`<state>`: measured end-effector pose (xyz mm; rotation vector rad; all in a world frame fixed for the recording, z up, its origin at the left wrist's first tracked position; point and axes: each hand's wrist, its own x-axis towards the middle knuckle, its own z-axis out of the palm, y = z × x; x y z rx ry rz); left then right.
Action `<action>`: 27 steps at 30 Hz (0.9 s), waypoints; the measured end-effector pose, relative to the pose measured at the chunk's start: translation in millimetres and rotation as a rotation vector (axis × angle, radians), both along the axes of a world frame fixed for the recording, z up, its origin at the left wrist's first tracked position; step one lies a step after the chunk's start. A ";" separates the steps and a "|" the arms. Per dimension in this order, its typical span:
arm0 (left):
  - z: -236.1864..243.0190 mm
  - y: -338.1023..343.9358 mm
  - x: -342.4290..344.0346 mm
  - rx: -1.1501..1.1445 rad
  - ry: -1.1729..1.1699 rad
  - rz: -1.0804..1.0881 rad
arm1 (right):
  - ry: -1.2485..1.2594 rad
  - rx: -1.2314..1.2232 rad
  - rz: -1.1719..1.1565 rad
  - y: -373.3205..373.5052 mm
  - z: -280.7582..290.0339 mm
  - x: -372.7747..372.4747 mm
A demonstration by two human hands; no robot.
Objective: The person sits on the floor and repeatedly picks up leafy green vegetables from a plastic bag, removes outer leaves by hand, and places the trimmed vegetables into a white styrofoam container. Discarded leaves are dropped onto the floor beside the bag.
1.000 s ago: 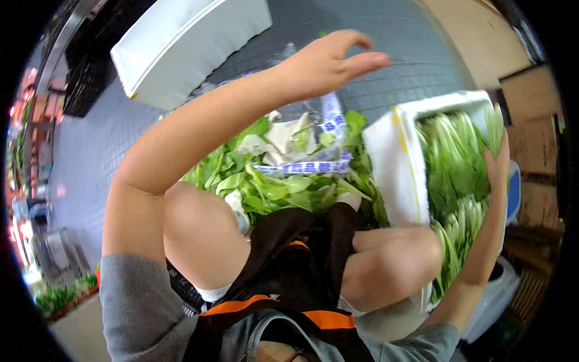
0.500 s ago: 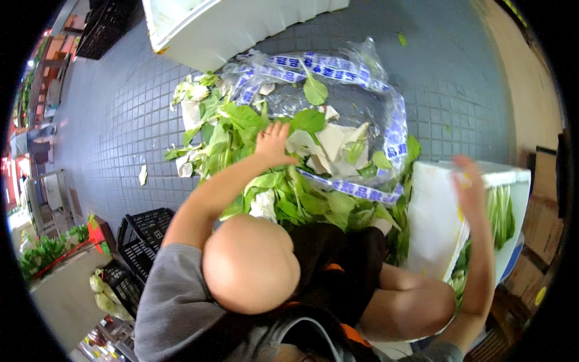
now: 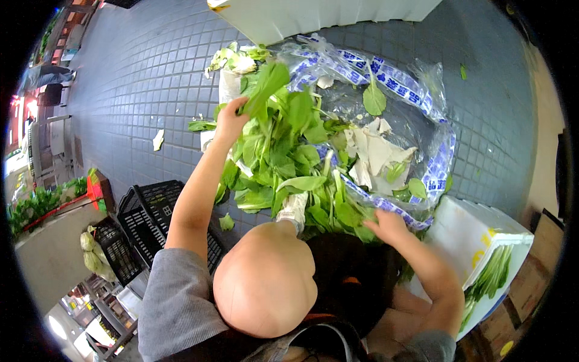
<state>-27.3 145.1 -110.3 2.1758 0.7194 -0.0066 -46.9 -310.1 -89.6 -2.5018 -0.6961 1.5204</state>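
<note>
A heap of loose leafy greens point(image 3: 274, 160) with pale stalks lies on the floor before me. My left hand point(image 3: 231, 120) is closed around a bunch of green leaves point(image 3: 268, 87) at the heap's left side, lifting them upright. At the heap's near right side, my right hand point(image 3: 389, 227) has its fingers curled in at the leaves' edge, partly hidden by them. Beside that hand runs a clear plastic bag point(image 3: 443, 160) with blue-and-white printed bands, spread on the floor. Torn whitish paper point(image 3: 377, 154) and a few single leaves lie on the bag.
To my right stands a white foam box point(image 3: 461, 232) with long greens in it. Another white foam box point(image 3: 325, 15) is at the far side. Black plastic crates point(image 3: 154, 208) stand at the left. A scrap leaf point(image 3: 158, 140) lies on the tiled floor point(image 3: 132, 102).
My left hand has moved outward to the heap's left side and grasped leaves. My right hand has come from the foam box to the heap's near right edge. The view has shifted left.
</note>
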 end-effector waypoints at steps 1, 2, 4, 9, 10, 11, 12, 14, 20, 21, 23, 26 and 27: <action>-15.7 16.8 -18.7 -0.030 0.046 0.038 | 0.029 -0.098 -0.079 -6.9 -2.5 -8.8; -32.9 31.9 -37.1 -0.064 0.091 0.073 | 0.058 -0.198 -0.162 -16.1 -6.6 -19.4; -70.8 51.6 -73.2 0.219 0.279 0.010 | 0.196 -0.181 -0.412 -27.9 -16.1 -39.2; -150.3 -5.6 -128.1 0.098 0.465 0.047 | 0.043 -0.223 -0.850 -14.7 -61.5 -92.9; -154.7 -23.8 -118.2 0.139 0.474 0.075 | -0.022 -0.275 -0.933 -11.6 -76.5 -103.2; -134.3 -41.6 -104.4 0.058 0.451 0.146 | -0.039 -0.266 -1.000 -8.5 -85.2 -102.6; -129.9 -45.3 -101.4 0.159 0.436 0.112 | -0.035 -0.240 -1.048 6.0 -77.1 -95.8; -121.5 -49.8 -77.7 0.022 0.372 0.034 | -0.049 -0.115 -1.082 13.4 -65.1 -74.0; -40.6 -182.7 20.5 -0.413 0.495 -0.499 | -0.337 0.161 -0.725 12.1 -47.2 -5.1; -3.2 -215.3 30.9 -0.439 0.572 -0.659 | -0.247 0.010 -0.575 7.4 -52.6 7.7; -22.0 -226.7 38.3 -0.105 0.471 -0.979 | -0.101 0.009 -0.390 27.4 7.4 46.4; -14.3 -215.0 52.8 -0.142 0.378 -0.893 | 0.076 0.068 -0.210 1.7 55.5 74.4; 6.3 -218.6 57.9 -0.036 0.365 -0.894 | 0.137 0.063 -0.273 -22.5 74.1 79.1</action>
